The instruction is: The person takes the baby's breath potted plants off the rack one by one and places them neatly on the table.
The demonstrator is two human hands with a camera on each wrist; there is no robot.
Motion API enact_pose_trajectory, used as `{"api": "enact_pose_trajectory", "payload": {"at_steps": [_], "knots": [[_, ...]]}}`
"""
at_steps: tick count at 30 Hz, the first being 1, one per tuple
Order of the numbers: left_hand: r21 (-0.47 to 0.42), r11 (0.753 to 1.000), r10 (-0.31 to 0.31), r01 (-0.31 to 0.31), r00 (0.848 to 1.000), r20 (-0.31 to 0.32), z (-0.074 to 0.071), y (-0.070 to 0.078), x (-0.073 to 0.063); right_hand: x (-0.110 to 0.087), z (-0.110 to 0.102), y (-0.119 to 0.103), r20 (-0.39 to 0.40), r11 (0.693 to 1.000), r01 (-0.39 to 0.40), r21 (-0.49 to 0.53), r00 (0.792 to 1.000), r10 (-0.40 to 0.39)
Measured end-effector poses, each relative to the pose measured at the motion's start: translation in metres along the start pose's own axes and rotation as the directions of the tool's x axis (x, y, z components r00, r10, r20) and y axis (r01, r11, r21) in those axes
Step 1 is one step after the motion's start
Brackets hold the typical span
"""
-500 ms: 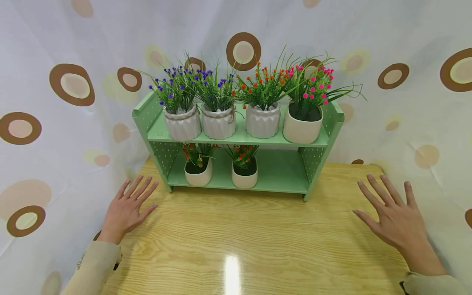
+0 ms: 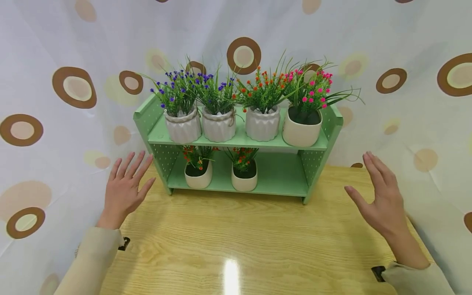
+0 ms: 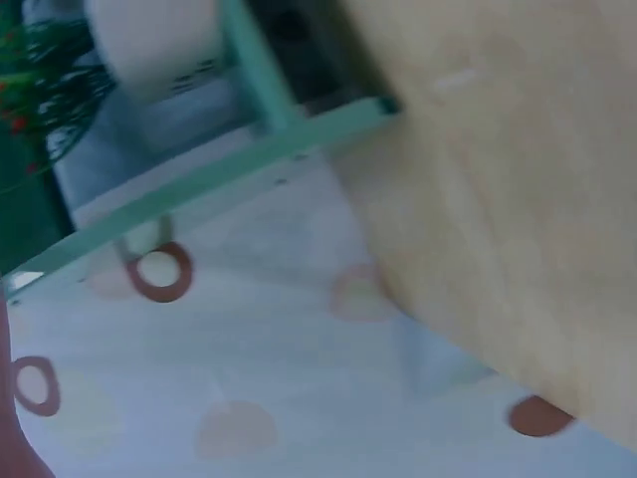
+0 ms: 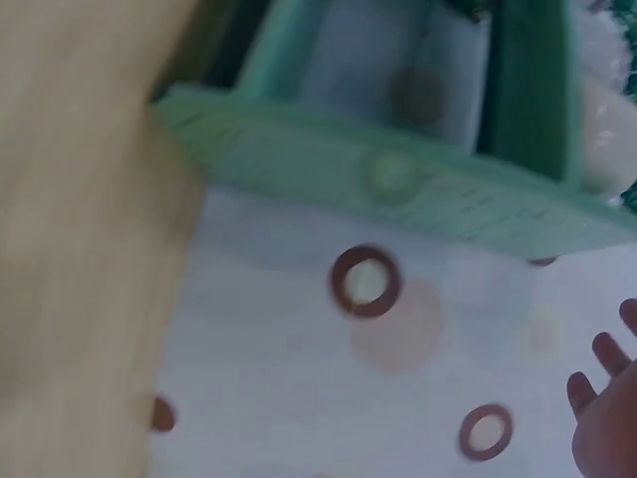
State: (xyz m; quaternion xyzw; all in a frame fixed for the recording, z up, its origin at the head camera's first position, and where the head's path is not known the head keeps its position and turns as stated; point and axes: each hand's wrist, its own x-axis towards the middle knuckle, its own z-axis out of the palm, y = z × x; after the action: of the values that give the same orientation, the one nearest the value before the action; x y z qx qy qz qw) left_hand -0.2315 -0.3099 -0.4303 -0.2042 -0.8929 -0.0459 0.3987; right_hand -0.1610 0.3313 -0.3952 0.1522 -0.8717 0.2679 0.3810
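Green and two-tiered, a shelf (image 2: 284, 170) with perforated end panels stands upright towards the back of a pale wooden table (image 2: 206, 233). Along its upper tier, left to right, sit a first fluted pot (image 2: 183, 129) and a second fluted pot (image 2: 219, 128), both with purple flowers, a third fluted pot (image 2: 262, 126) with orange flowers, and a smooth cream pot (image 2: 302, 131) with pink flowers. On the lower tier are two small cream pots (image 2: 244, 181) with reddish-orange flowers, both left of its right half.

A person's left hand (image 2: 124, 192) is near the shelf's left end, fingers straight and fanned slightly apart, thumb outstretched. Their right hand (image 2: 385, 203) is well apart from the right end, fingers straight and close together, thumb spread wide. Both wear beige sleeves (image 2: 92, 250). Behind hangs white cloth (image 2: 110, 37) patterned with brown rings.
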Motion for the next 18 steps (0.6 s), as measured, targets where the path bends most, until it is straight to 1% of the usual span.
{"api": "enact_pose_trajectory", "payload": {"at_steps": [2, 4, 7, 9, 12, 16, 18], "knots": [[-0.018, 0.999, -0.033, 0.031, 0.997, -0.064, -0.004, 0.002, 0.014, 0.011, 0.001, -0.016, -0.016, 0.995, -0.056, 0.088, 0.998, 0.058], [-0.045, 0.997, -0.066, 0.061, 0.99, -0.121, -0.007, 0.003, 0.027, 0.022, 0.004, -0.029, -0.035, 0.982, -0.078, 0.169, 0.996, 0.085], [-0.098, 0.99, -0.121, 0.104, 0.976, -0.179, -0.011, 0.003, 0.045, 0.039, 0.014, -0.046, -0.068, 0.955, -0.063, 0.289, 0.994, 0.086], [-0.141, 0.981, -0.163, 0.136, 0.965, -0.203, -0.013, 0.002, 0.056, 0.049, 0.022, -0.055, -0.087, 0.932, -0.046, 0.359, 0.993, 0.082], [-0.208, 0.959, -0.234, 0.19, 0.949, -0.211, -0.015, 0.001, 0.07, 0.062, 0.032, -0.068, -0.094, 0.898, -0.052, 0.437, 0.99, 0.104], [-0.29, 0.922, -0.319, 0.257, 0.928, -0.193, -0.018, 0.001, 0.086, 0.075, 0.045, -0.08, -0.106, 0.875, -0.07, 0.479, 0.985, 0.136], [-0.323, 0.904, -0.351, 0.281, 0.918, -0.185, -0.018, 0.001, 0.092, 0.08, 0.051, -0.085, -0.108, 0.87, -0.091, 0.484, 0.981, 0.163]]}}
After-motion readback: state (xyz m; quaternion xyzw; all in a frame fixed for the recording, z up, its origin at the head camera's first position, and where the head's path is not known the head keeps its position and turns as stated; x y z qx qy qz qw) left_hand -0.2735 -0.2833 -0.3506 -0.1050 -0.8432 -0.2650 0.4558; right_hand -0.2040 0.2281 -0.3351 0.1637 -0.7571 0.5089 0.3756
